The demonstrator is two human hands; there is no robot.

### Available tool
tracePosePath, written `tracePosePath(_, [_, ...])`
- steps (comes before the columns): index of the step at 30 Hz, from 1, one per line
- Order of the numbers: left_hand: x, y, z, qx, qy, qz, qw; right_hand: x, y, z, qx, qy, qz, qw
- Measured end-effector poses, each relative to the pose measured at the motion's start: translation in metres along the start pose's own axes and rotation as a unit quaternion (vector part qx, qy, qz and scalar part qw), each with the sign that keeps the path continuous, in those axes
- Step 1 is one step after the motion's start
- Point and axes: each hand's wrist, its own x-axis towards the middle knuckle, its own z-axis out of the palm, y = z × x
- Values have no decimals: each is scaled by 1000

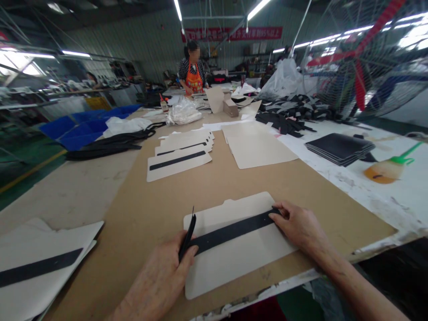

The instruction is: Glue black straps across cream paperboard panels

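A cream-coloured panel with rounded corners lies near the table's front edge. Across it runs a black strip, one end in each hand. My left hand is closed at the strip's left end and also grips several more black strips, folded upward between thumb and fingers. At the panel's right edge, my right hand pinches the strip's other end between thumb and fingertips. Whether the strip is stuck to the panel or only rests on it, I cannot tell.
Panels with black strips overlap in a row ahead; more lie at the left. Plain panels are stacked beyond. At the right are black sheets, a bottle with a green nozzle and a fan. A person stands opposite.
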Motion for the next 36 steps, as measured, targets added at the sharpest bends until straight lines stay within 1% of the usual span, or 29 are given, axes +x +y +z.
tracePosePath(3, [2,-2,2,-11,-30,-6,999,1,4,3,-10,-1,-6,1000])
tracePosePath(4, [2,-3,3,-15,-32,-7,999,1,6,4,-12,0,-9,1000])
tracePosePath(6, [1,-5,4,-29,-19,5,999,1,10,7,-13,6,-19,1000])
tracePosePath(9, [-7,-7,4,-50,-1,58,997,0,17,12,-8,25,-59,998])
tracePosePath(11, [-15,-8,2,-53,-24,94,994,0,21,16,-4,40,-89,995])
tracePosePath(13, [-22,-9,0,-44,-53,110,991,1,25,18,-4,49,-108,993])
tracePosePath(15, [-25,-9,-1,-33,-65,107,992,2,27,20,-2,56,-116,992])
tracePosePath(17, [-23,-9,-2,-21,-57,92,994,3,28,21,0,59,-120,991])
tracePosePath(21, [-9,-8,2,22,-51,47,997,4,29,21,-4,51,-120,991])
tracePosePath(23, [-3,-7,4,36,-49,38,997,4,30,21,-9,47,-122,991])
tracePosePath(28, [4,-8,7,38,-30,28,998,4,32,21,-15,49,-137,989])
tracePosePath(36, [9,-9,6,17,-29,13,999,6,36,20,-18,31,-135,990])
